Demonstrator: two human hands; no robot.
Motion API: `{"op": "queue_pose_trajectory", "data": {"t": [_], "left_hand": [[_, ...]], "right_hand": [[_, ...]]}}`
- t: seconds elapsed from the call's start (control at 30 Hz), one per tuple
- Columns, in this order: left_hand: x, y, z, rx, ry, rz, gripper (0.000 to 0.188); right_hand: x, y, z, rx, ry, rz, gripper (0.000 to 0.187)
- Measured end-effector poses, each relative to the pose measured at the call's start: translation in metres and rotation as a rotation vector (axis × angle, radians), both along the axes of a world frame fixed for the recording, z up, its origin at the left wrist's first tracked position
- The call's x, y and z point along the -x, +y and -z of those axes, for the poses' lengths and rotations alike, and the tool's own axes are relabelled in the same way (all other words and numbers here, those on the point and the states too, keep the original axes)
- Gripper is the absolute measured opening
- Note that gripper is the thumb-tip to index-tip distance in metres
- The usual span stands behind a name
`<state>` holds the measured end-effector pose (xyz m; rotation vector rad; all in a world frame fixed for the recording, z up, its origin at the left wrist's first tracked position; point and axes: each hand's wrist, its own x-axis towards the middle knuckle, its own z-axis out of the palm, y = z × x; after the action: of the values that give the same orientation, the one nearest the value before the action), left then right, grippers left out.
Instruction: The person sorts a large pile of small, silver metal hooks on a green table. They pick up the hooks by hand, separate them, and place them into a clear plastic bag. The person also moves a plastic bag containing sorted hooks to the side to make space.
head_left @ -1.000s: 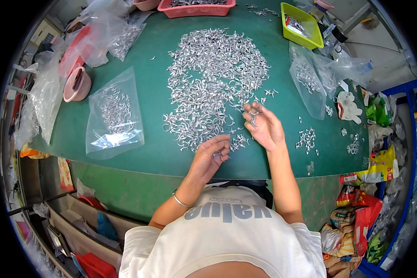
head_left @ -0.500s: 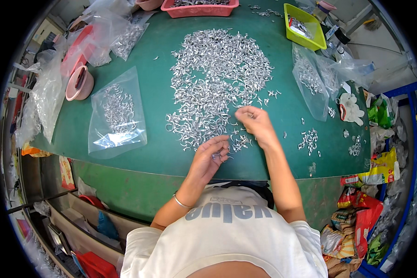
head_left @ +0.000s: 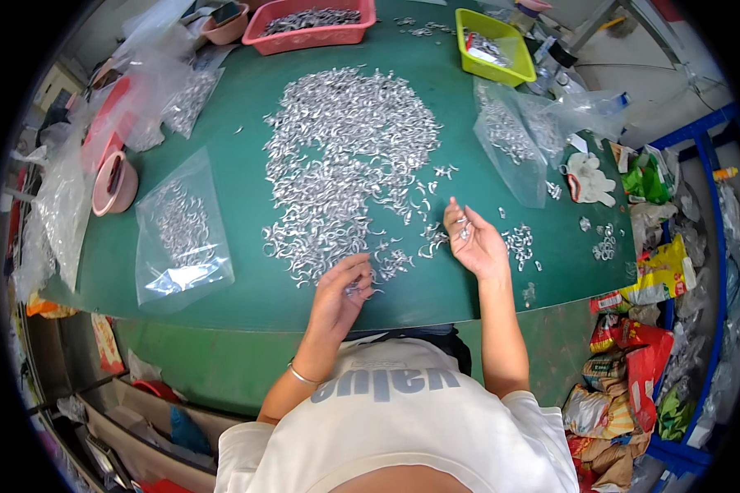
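Observation:
A wide heap of small curved silver metal pieces (head_left: 345, 123) lies spread over the middle of the green table. My left hand (head_left: 341, 287) is at the heap's near edge, its fingers curled round a few of these pieces, which show beside the palm. To the right, my right hand (head_left: 478, 246) is turned palm up just above the table. Several of the metal pieces rest in its bent fingers. Between the hands lies a small loose cluster of pieces (head_left: 395, 263). Beyond my right hand is another small pile of ring-like metal pieces (head_left: 519, 245).
A clear bag of metal pieces (head_left: 183, 234) lies on the left, near a pink bowl (head_left: 115, 185). At the far side stand a pink basket (head_left: 308, 34) and a yellow-green basket (head_left: 495, 70). More filled bags (head_left: 510, 148) and a white glove (head_left: 590, 181) lie right.
My right hand has left the heap's edge, moved right and turned palm up with metal pieces in it. My left hand stays by the heap's near edge. The whole view has shifted slightly.

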<state>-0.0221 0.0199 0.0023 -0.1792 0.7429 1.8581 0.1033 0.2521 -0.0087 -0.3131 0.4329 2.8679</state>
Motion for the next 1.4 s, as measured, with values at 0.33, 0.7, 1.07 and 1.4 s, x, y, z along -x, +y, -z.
{"op": "queue_pose_trajectory", "data": {"t": [0.33, 0.7, 1.07, 1.4], "left_hand": [[-0.003, 0.006, -0.004, 0.018, 0.025, -0.005, 0.024], [-0.007, -0.003, 0.004, 0.051, 0.006, 0.001, 0.022], [-0.01, 0.003, 0.0, 0.025, 0.017, 0.05, 0.021], [-0.01, 0.005, -0.001, 0.042, 0.045, 0.068, 0.019]], "right_hand": [[-0.003, 0.146, -0.021, -0.192, -0.207, 0.719, 0.053], [-0.006, 0.033, -0.045, -1.355, -0.637, 0.427, 0.033], [0.018, -0.032, -0.005, -2.492, -1.002, 0.091, 0.013], [0.013, -0.04, -0.01, -2.669, -1.11, 0.25, 0.015]]}}
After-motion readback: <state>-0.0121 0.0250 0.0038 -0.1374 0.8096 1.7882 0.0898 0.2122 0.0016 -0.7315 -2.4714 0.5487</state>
